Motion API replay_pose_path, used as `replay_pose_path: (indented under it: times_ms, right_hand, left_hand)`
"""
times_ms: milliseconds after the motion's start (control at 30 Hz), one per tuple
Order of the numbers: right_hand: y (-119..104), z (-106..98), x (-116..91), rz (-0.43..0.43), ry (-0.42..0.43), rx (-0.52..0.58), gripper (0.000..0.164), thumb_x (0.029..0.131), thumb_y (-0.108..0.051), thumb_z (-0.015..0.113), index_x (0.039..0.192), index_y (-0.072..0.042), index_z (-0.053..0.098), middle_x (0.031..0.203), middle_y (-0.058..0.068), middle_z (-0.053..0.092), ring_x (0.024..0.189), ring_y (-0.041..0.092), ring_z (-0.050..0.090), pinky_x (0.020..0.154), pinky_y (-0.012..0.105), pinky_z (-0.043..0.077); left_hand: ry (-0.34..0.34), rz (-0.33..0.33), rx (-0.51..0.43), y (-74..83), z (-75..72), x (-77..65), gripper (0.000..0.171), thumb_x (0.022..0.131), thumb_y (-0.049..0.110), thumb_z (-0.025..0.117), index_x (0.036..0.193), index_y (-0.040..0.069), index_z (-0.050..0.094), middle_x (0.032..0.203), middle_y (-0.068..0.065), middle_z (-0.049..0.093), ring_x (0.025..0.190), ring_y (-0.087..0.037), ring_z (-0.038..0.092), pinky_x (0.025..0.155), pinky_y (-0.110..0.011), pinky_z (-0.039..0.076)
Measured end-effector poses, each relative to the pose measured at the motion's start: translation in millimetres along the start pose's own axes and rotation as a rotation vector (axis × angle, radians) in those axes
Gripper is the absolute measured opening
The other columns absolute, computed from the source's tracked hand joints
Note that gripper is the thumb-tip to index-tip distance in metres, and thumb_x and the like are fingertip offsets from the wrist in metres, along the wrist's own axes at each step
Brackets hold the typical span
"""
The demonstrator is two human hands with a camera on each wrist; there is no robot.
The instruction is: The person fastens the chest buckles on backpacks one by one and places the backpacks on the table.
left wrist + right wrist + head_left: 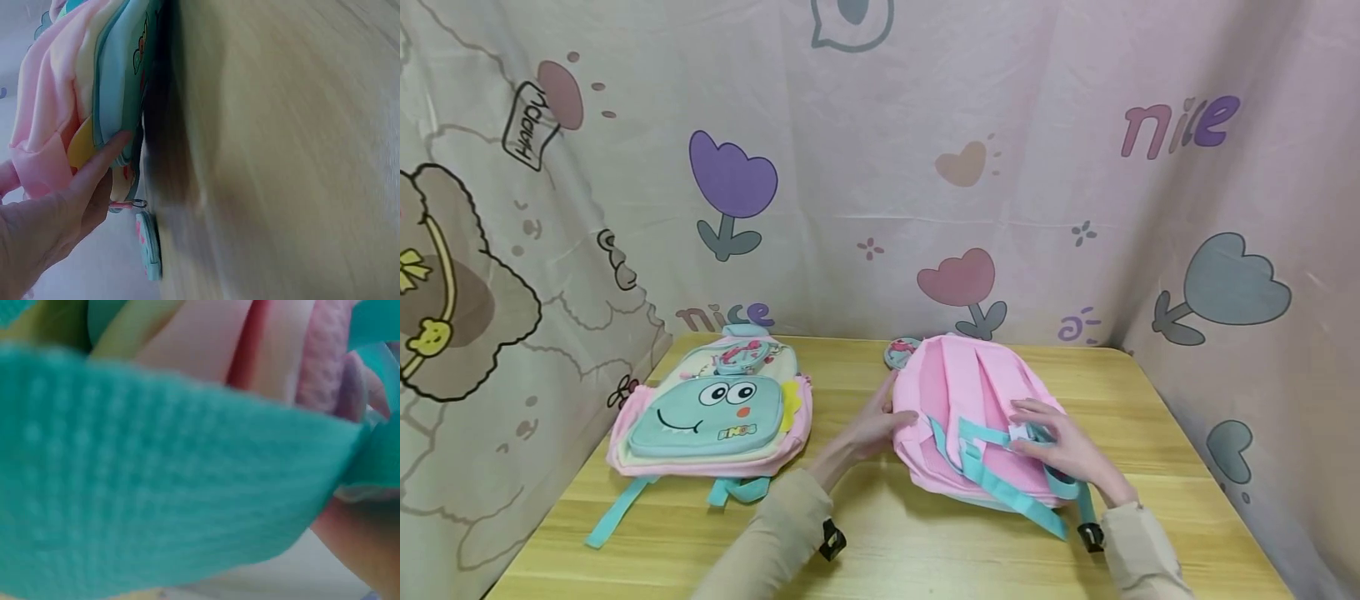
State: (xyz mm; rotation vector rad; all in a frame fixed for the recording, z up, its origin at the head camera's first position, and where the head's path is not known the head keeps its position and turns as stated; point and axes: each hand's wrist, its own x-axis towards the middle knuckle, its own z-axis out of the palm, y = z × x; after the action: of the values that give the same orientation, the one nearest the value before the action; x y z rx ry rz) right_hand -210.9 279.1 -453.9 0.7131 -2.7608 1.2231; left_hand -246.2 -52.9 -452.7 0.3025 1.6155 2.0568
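Blurred teal strap [169, 481], cropped beige sleeves [767, 537]

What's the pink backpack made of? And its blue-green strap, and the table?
The pink backpack looks like soft, matte cloth, maybe polyester or nylon, because it creases and puckers. Its blue-green strap seems to be woven webbing: close up, you can see ridged rows. The table could be wood or wood-look laminate, with yellowish grain and a slight sheen.

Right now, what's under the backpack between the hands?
The table. The backpack lies teal pocket down; the pocket's edge shows, but its face and the table beneath are mostly covered.
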Motion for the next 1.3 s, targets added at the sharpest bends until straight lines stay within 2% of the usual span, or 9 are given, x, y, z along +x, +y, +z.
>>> replay_pose_path:
  times_ms: [67,233,333,667,767,900,1000,1133,1300]
  right_hand:
    - [5.3,-3.2,-2.8,0.009,0.011,0.026,0.039,0.088,-0.017,0.077,0.124,-0.001,0.069,0.147,0.025,0.053,0.142,0.044,0.037,0.112,0.065,0.036]
    - [16.9,-7.9,-9.7,-0.009,0.088,0.072,0.030,0.090,-0.013,0.075,0.118,-0.003,0.072,0.142,0.020,0.060,0.139,-0.008,0.037,0.110,0.009,0.034]
    - [23.2,-11.2,-13.4,-0.007,0.128,0.094,0.027,0.090,-0.011,0.074,0.116,-0.002,0.074,0.138,0.014,0.064,0.129,-0.021,0.037,0.100,-0.001,0.029]
    - [37.4,-21.6,-23.0,0.104,0.144,0.082,0.027,0.091,-0.017,0.075,0.116,-0.009,0.075,0.134,0.017,0.065,0.123,-0.020,0.043,0.097,0.002,0.032]
    - [39.2,-22.4,-24.8,0.111,0.137,0.067,0.027,0.091,-0.018,0.075,0.117,-0.011,0.075,0.133,0.015,0.066,0.121,-0.020,0.043,0.096,0.005,0.035]
    - [41.0,-22.6,-25.5,0.124,0.120,0.059,0.026,0.091,-0.019,0.075,0.116,-0.013,0.075,0.132,0.014,0.066,0.121,-0.019,0.043,0.096,0.008,0.038]
    - [41.7,-22.7,-25.7,0.140,0.110,0.050,0.026,0.092,-0.021,0.074,0.116,-0.014,0.075,0.132,0.012,0.067,0.124,-0.015,0.042,0.097,0.009,0.037]
    - [40.9,-23.1,-25.1,0.152,0.098,0.038,0.027,0.092,-0.022,0.073,0.118,-0.014,0.074,0.131,0.012,0.067,0.130,-0.007,0.042,0.107,0.030,0.040]
    - [40.1,-23.0,-24.7,0.143,0.085,0.081,0.027,0.092,-0.020,0.073,0.117,-0.011,0.073,0.130,0.017,0.067,0.131,-0.008,0.039,0.110,0.069,0.033]
  left_hand:
    - [-0.005,0.000,-0.008,-4.0,2.2,3.4,0.095,0.096,-0.005,0.050,0.162,0.031,-0.009,0.141,-0.041,0.044,0.091,-0.027,0.072,0.076,-0.045,0.063]
    - [-0.025,0.000,-0.010,-11.8,8.1,11.0,0.094,0.096,-0.007,0.047,0.162,0.033,-0.007,0.148,-0.041,0.037,0.106,-0.037,0.069,0.082,-0.051,0.061]
    - [-0.023,-0.005,-0.008,-15.4,11.1,15.3,0.095,0.095,-0.009,0.047,0.162,0.033,-0.006,0.150,-0.041,0.034,0.110,-0.042,0.067,0.084,-0.053,0.061]
    - [0.010,0.045,0.134,-28.9,17.1,27.9,0.093,0.091,-0.013,0.048,0.164,0.019,0.001,0.156,-0.035,0.030,0.097,-0.034,0.070,0.079,-0.044,0.063]
    - [0.041,0.071,0.221,-31.1,18.9,29.3,0.093,0.087,-0.014,0.050,0.163,0.013,0.004,0.161,-0.030,0.024,0.110,-0.036,0.065,0.088,-0.045,0.061]
    - [0.074,0.164,0.379,-30.7,24.0,29.2,0.094,0.078,-0.015,0.051,0.161,0.004,0.011,0.164,-0.026,0.022,0.141,-0.042,0.041,0.117,-0.054,0.038]
    - [0.136,0.239,0.590,-27.3,30.9,26.8,0.093,0.075,-0.012,0.053,0.159,-0.003,0.015,0.164,-0.029,0.020,0.152,-0.045,0.021,0.125,-0.060,0.016]
    - [0.195,0.264,0.831,-21.1,42.8,22.4,0.084,0.082,-0.005,0.058,0.157,-0.007,0.020,0.164,-0.028,0.020,0.154,-0.045,0.016,0.126,-0.060,0.013]
    - [0.102,0.280,0.943,-17.9,59.0,20.7,0.066,0.090,0.000,0.059,0.152,-0.003,0.037,0.157,-0.021,0.041,0.148,-0.034,0.037,0.124,-0.050,0.029]
